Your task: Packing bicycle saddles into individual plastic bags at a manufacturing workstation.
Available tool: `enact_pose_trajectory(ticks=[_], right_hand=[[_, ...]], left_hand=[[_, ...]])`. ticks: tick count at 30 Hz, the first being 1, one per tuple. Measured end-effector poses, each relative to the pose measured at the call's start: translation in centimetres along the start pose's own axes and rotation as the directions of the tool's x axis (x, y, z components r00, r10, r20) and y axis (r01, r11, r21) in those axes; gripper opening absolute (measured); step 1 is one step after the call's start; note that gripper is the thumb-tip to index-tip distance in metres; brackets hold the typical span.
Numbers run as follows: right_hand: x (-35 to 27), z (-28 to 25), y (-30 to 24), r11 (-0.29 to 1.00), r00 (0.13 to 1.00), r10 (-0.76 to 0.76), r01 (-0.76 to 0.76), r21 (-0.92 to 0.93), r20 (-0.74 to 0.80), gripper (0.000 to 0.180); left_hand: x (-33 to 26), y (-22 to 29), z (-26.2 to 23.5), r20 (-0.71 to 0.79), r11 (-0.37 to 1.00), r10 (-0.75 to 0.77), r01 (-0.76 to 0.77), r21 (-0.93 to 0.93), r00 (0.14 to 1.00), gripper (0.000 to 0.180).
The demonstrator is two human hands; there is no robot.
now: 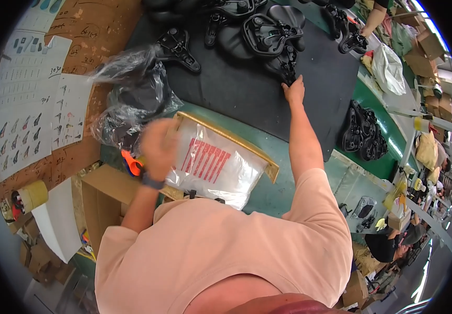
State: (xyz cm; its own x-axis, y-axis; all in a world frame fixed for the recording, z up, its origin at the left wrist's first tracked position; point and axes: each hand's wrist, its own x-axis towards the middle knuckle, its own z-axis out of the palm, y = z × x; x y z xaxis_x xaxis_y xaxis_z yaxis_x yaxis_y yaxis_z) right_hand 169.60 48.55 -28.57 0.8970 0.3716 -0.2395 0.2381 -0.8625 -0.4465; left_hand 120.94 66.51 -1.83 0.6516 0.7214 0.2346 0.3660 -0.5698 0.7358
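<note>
My right arm reaches far out over a black mat [231, 97]. At its end my right hand [294, 92] is closed on the narrow nose of a black bicycle saddle [283, 65], which lies upside down among several others. My left hand [159, 149], a dark band at its wrist, is smeared by motion, so its fingers cannot be made out. It hovers at the left edge of a stack of clear plastic bags [221, 167] with red print, lying in a shallow tray with a yellow-brown rim [236, 140]. Beside that hand, saddles show through crumpled clear plastic [137, 99].
An orange tool handle [131, 163] lies by my left wrist, above an open cardboard box [105, 193]. More saddle parts [363, 131] sit on a green surface at right. Across the mat, another person's hand [363, 32] touches a saddle. Printed sheets [27, 115] cover a board at left.
</note>
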Motion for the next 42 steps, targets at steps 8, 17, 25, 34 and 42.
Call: enact_pose_trajectory(ticks=[8,17,25,34,42], right_hand=[[-21.4,-2.7,12.9,1.000,0.999,-0.010,0.010,-0.009,0.051,0.085],[-63.5,-8.8,19.9,0.138,0.405,0.625,-0.899,0.416,0.667,0.052],[-68.2,-4.2,18.1,-0.876,0.710,0.136,-0.240,0.419,0.691,0.046],[-61.9,-9.3,-2.1,0.039,0.849,-0.200,-0.491,0.870,0.489,0.068],[-57.4,-7.6,-9.0,-0.106,0.733,-0.293,-0.663,0.741,0.614,0.041]], left_hand=[[-17.8,-1.0,23.2,0.792,0.923,0.347,-0.331,-0.194,0.503,0.021],[-24.8,-6.4,25.7,0.693,0.974,0.221,-0.195,-0.117,0.686,0.018],[-24.5,-4.9,17.9,0.815,0.399,-0.309,0.845,-0.356,0.490,0.020],[-24.1,-1.2,4.9,0.558,0.885,0.088,0.193,-0.424,0.825,0.018],[-22.5,-5.2,-4.9,0.694,-0.250,-0.242,0.648,-0.720,0.678,0.018]])
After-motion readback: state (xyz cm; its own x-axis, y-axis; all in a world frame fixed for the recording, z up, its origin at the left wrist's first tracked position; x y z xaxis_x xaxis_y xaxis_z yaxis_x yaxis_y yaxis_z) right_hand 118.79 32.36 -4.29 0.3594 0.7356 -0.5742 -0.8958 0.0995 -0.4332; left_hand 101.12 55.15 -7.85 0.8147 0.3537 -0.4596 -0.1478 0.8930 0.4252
